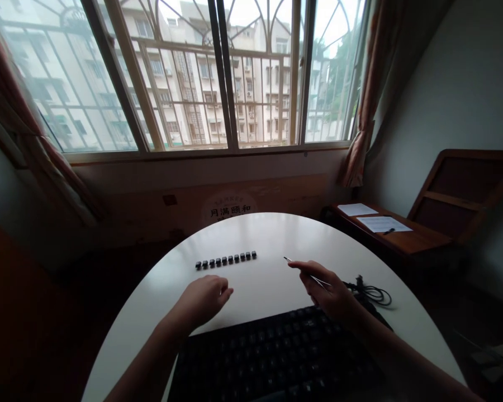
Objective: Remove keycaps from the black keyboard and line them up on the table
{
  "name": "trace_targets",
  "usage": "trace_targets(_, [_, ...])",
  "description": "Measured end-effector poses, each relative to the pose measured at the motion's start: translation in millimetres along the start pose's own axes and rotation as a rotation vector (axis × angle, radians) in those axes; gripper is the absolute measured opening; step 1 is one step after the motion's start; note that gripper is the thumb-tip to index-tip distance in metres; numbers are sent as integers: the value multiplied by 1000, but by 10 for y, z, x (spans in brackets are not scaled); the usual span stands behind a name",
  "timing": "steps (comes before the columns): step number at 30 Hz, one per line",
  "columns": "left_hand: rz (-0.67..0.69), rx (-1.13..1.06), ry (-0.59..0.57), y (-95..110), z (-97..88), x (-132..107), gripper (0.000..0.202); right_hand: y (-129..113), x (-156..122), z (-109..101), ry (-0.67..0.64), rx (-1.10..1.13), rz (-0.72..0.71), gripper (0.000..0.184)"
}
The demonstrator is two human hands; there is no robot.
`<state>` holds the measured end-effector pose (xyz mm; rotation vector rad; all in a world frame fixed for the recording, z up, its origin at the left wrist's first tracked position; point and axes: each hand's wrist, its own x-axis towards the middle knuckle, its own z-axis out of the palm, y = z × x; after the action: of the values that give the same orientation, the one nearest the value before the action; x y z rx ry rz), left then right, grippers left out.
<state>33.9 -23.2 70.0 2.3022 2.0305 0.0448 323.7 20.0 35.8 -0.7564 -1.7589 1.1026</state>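
Observation:
My right hand (324, 287) is closed around thin metal tweezers (302, 269), whose tip points up and left over the round white table (272, 234). My left hand (203, 298) hovers above the table with its fingers curled loosely; I see nothing in it. A row of several small black keycaps (226, 259) lies on the table beyond both hands. A black keyboard (272, 357) lies at the near edge, under my wrists.
The keyboard's black cable (371, 291) is coiled at the right of the table. A brown side table (398, 237) with white papers (381, 223) and a pen stands at the right, beside a wooden chair (465, 190). A large barred window (218, 72) and curtains lie ahead.

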Motion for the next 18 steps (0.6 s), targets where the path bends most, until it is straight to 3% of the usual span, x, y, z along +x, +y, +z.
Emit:
trace_targets(7, [-34, -73, -116, -128, 116, 119, 39, 64, -77, -73, -25, -34, -4, 29])
trace_targets(13, [-62, -114, -180, -189, 189, 141, 43, 77, -146, -39, -152, 66, 225, 26])
trace_targets(18, [22, -135, -212, -49, 133, 82, 44, 168, -133, 82, -84, 127, 371, 24])
